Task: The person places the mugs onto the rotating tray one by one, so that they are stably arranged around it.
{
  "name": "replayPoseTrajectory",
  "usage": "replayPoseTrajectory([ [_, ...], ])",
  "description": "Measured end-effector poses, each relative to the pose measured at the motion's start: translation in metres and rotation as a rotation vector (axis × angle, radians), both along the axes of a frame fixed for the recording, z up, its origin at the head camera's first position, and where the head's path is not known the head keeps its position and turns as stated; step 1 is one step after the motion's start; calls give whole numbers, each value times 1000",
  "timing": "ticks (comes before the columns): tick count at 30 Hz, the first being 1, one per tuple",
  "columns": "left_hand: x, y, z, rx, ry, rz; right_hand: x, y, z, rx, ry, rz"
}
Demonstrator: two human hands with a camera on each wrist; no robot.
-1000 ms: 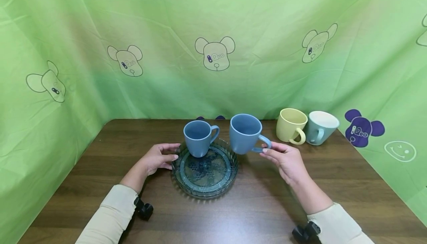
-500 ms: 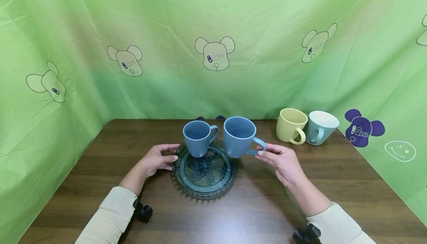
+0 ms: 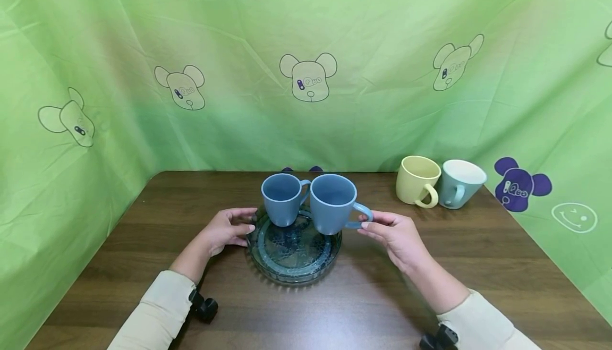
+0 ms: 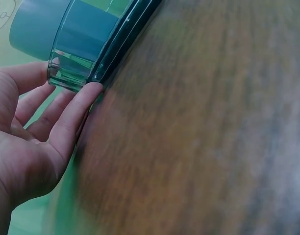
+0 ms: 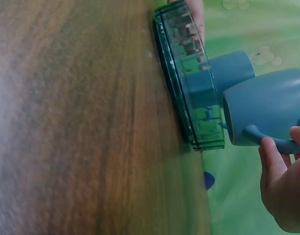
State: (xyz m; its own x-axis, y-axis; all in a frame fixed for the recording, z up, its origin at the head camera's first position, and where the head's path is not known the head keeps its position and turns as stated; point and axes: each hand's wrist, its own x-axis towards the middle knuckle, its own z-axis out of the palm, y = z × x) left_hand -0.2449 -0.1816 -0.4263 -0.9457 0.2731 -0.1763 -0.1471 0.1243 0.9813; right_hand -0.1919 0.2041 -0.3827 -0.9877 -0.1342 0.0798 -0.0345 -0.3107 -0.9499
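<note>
One blue mug (image 3: 281, 201) stands upright inside a round clear glass dish (image 3: 294, 275) with a ridged wall. My right hand (image 3: 394, 236) pinches the handle of a second blue mug (image 3: 331, 206) between thumb and fingers. In the right wrist view this held mug (image 5: 270, 105) hangs above the rim of the glass dish (image 5: 209, 137), its base apart from it. At the dish's left side my left hand (image 3: 227, 229) touches the outer wall. The left wrist view has its extended thumb and fingers against the glass dish (image 4: 71, 68).
A yellow mug (image 3: 413, 180) and a light teal mug with white inside (image 3: 459, 185) stand side by side at the back right of the wooden table (image 3: 382, 313). Behind the table hangs a green printed cloth (image 3: 229, 137).
The held mug has moved left and lower, from beside the dish to over its right part, near the other blue mug. My left hand stays at the dish.
</note>
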Motion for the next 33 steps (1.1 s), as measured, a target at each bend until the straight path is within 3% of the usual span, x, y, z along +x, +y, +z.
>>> replayPoseTrajectory([
  [13, 4, 2, 0, 20, -21, 20, 0, -17, -4, 42, -66, -39],
  [33, 14, 4, -1, 42, -41, 35, -2, -33, -11, 14, -128, -135],
])
